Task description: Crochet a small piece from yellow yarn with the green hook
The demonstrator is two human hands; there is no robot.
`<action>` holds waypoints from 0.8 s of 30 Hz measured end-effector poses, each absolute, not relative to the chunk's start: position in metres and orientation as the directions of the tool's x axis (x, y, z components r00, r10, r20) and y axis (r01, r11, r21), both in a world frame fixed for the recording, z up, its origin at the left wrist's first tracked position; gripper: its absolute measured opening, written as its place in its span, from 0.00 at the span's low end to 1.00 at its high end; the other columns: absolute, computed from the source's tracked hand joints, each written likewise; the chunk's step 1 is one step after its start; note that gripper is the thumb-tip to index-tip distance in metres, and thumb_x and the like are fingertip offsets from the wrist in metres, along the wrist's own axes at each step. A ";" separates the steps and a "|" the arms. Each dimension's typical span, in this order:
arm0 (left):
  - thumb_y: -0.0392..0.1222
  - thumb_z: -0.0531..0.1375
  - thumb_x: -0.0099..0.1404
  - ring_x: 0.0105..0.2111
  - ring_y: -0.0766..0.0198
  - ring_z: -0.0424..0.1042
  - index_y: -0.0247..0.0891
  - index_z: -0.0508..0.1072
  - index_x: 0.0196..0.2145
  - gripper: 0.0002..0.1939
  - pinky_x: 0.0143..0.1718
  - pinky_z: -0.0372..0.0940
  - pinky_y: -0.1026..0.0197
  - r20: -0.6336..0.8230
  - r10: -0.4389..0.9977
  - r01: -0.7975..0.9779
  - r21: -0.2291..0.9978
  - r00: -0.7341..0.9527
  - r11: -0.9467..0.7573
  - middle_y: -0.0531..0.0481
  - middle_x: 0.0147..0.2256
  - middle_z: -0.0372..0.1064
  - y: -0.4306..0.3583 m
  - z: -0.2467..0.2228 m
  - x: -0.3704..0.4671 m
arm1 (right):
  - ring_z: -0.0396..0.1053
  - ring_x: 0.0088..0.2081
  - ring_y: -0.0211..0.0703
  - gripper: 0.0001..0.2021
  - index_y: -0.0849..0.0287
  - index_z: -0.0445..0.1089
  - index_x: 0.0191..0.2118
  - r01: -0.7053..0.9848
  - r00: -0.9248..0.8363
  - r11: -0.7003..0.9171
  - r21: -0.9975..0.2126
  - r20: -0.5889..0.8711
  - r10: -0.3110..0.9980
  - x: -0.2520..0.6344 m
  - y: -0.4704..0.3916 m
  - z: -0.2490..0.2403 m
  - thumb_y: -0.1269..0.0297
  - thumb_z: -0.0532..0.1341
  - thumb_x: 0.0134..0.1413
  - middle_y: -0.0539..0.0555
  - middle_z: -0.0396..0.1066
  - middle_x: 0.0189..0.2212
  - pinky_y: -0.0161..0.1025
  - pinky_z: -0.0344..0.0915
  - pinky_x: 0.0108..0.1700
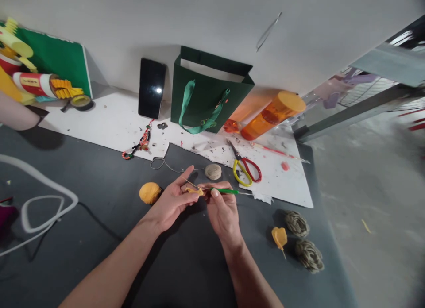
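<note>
My left hand (174, 202) pinches a small piece of yellow crochet work (195, 191), its index finger raised with a strand of yarn running from it. In my right hand (224, 208) is a crochet hook with a green handle (226, 191), its tip at the yellow piece. A yellow yarn ball (150, 193) lies left of my left hand. Just beyond my hands sits a beige yarn ball (213, 171), with a loose thread trailing left. Scissors (245, 166) with yellow and red handles rest beyond my right hand.
At the back stand a phone (152, 89), a dark green paper bag (210, 93) and an orange bottle (272, 115). Two grey-green yarn bundles (297, 223) and a yellow crocheted piece (279, 238) lie right. A white cable (63, 188) curls at left.
</note>
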State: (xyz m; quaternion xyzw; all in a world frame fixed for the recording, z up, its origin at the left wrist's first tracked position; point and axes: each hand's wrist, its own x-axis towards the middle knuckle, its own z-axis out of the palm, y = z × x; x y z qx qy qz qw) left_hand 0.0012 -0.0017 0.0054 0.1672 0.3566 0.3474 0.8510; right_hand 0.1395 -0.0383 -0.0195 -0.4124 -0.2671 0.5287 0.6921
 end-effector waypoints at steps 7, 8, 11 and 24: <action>0.38 0.76 0.50 0.29 0.70 0.66 0.38 0.56 0.72 0.57 0.34 0.58 0.64 -0.439 0.772 -0.455 0.631 0.459 0.629 0.60 0.26 0.68 -0.003 0.004 0.003 | 0.74 0.31 0.39 0.03 0.52 0.77 0.37 -0.135 0.333 0.200 -0.970 0.145 0.932 0.144 -0.042 -0.024 0.60 0.67 0.63 0.50 0.78 0.34 0.38 0.72 0.35; 0.38 0.76 0.51 0.30 0.69 0.66 0.39 0.54 0.73 0.57 0.35 0.58 0.63 -0.414 0.797 -0.447 0.668 0.440 0.595 0.60 0.27 0.68 -0.003 0.002 0.004 | 0.75 0.32 0.40 0.03 0.52 0.76 0.38 -0.003 0.341 0.227 -0.974 0.212 0.916 0.145 -0.043 -0.025 0.63 0.65 0.64 0.50 0.78 0.34 0.38 0.72 0.36; 0.39 0.73 0.54 0.30 0.68 0.64 0.42 0.51 0.74 0.56 0.36 0.59 0.62 -0.325 0.865 -0.367 0.806 0.381 0.464 0.59 0.29 0.69 -0.006 -0.004 0.007 | 0.78 0.37 0.43 0.05 0.52 0.77 0.39 0.343 0.322 0.297 -0.891 0.408 0.854 0.144 -0.046 -0.029 0.70 0.63 0.64 0.52 0.80 0.34 0.40 0.75 0.40; 0.39 0.75 0.53 0.29 0.71 0.62 0.40 0.52 0.73 0.57 0.35 0.59 0.64 -0.351 0.837 -0.447 0.723 0.420 0.527 0.61 0.27 0.64 -0.009 -0.001 0.010 | 0.80 0.36 0.40 0.06 0.50 0.79 0.32 -0.431 0.474 0.171 -0.886 -0.061 0.879 0.137 -0.039 -0.027 0.61 0.76 0.49 0.47 0.84 0.32 0.38 0.74 0.42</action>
